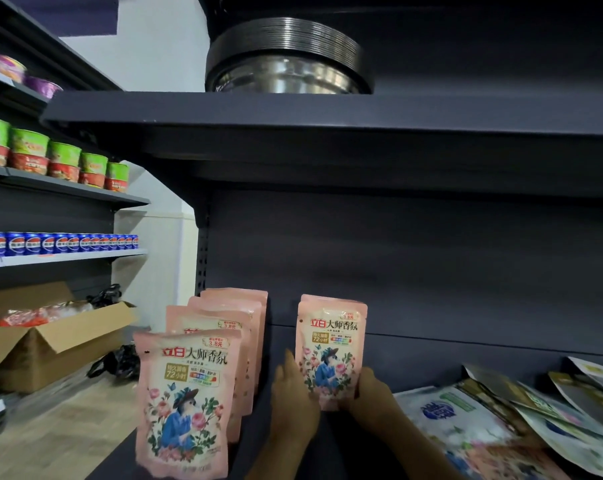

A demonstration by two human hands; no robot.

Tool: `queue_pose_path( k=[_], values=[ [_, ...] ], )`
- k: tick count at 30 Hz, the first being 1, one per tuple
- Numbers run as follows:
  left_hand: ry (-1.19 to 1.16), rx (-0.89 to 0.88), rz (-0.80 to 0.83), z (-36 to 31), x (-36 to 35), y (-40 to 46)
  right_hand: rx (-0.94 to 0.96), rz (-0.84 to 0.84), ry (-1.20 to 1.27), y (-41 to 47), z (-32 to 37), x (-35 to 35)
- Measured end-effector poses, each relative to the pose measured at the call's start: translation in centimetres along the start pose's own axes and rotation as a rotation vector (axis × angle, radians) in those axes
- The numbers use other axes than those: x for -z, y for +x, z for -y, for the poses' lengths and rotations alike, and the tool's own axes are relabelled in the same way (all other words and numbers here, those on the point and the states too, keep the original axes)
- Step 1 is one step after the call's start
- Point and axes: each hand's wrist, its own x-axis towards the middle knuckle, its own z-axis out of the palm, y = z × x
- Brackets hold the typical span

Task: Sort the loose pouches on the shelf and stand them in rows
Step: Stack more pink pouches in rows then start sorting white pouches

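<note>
- Both of my hands are on one pink pouch (330,351) standing upright on the dark shelf (431,368), a little right of the middle of the view.
- My left hand (293,400) lies along the pouch's left edge with the fingers fairly straight, pointing up; it touches the pouch rather than wrapping it.
- My right hand (372,393) is at the lower right corner, fingers curled round that edge, gripping it.
- A second pink pouch (307,298) stands right behind the held one; only its top edge peeks out.
- To the left, apart from the held pouch, a row of pink pouches (203,368) stands front to back, four that I can count, the nearest one largest in view and leaning slightly.
- On the right end of the shelf lies a loose pile of pouches (501,420), flat and overlapping, in white, blue, and olive-gold prints; blur hides their labels.
- On the shelf above sits a stack of metal bowls (286,60).
- Farther left, another shelving unit carries green-and-red noodle cups (64,161) and a row of blue cans (61,242).
- Below them an open cardboard box (51,341) holds red packets.
</note>
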Motion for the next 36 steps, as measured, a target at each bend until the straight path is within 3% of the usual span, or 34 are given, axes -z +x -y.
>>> queue_pose_path(
  k=[5, 9, 13, 17, 21, 23, 25, 27, 30, 34, 36],
  values=[
    [0.105, -0.154, -0.207, -3.0, 1.8, -2.1, -0.003, -0.053, -0.005, -1.0, 0.4, 2.2],
    [0.131, -0.227, -0.166, -5.5, 2.2, -3.5, 0.052, -0.136, -0.087, -2.3, 0.6, 5.5],
    [0.223, -0.096, 0.099, -7.9, 1.7, -5.5, 0.055, -0.140, -0.204, -4.8, -0.1, 8.6],
    [0.195, 0.174, 0.629, -10.8, 0.7, -9.0, 0.061, -0.131, -0.236, -7.4, -1.6, 10.4],
    [0.166, 0.264, 0.815, -12.4, -1.1, -10.9, 0.057, -0.121, -0.206, -9.5, -3.6, 11.5],
    [0.047, 0.340, 0.807, -12.4, -1.6, -11.3, 0.031, -0.119, -0.177, -10.1, -4.8, 11.8],
    [-0.225, 0.446, 0.761, -12.6, -1.3, -11.7, 0.018, -0.101, -0.156, -10.4, -5.8, 11.8],
    [-0.361, 0.443, 0.654, -13.1, -1.0, -11.8, -0.002, -0.097, -0.107, -10.6, -6.3, 11.8],
    [-0.281, 0.314, 0.541, -14.3, -0.3, -12.0, -0.061, -0.055, -0.098, -10.7, -6.8, 11.7],
    [0.161, -0.026, 0.375, -16.1, 2.1, -12.7, -0.050, -0.032, -0.121, -11.3, -6.6, 11.4],
    [0.224, -0.165, 0.289, -16.4, 3.0, -12.8, -0.032, -0.036, -0.071, -11.4, -6.4, 11.2]
  ],
)
